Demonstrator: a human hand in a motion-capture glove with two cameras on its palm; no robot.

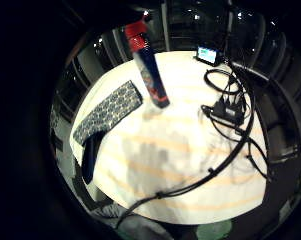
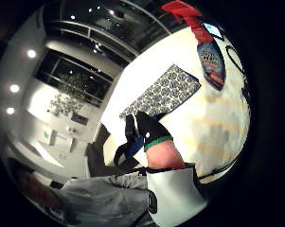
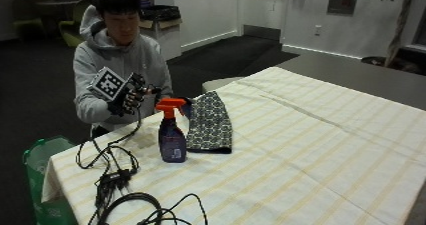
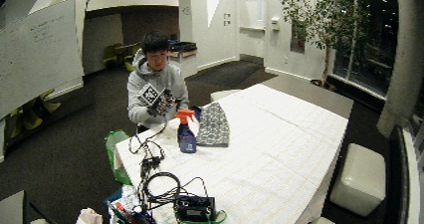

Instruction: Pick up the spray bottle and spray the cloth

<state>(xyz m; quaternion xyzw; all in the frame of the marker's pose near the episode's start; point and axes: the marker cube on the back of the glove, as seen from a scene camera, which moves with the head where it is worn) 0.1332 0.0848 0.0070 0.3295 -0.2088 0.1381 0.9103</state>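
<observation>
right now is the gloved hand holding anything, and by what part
Nothing is held. The gloved right hand is raised in the air near the person's chest, apart from the spray bottle, which stands upright on the table beside the cloth.

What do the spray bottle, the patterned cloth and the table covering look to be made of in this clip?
Spray bottle: likely plastic, with a glossy dark blue body, printed label and matte orange-red trigger head.
Patterned cloth: woven fabric by its look, matte, lying limp and folded with one end draped over the table's edge.
Table covering: apparently a soft textile, cream with pale yellow stripes, showing fold creases.
</observation>
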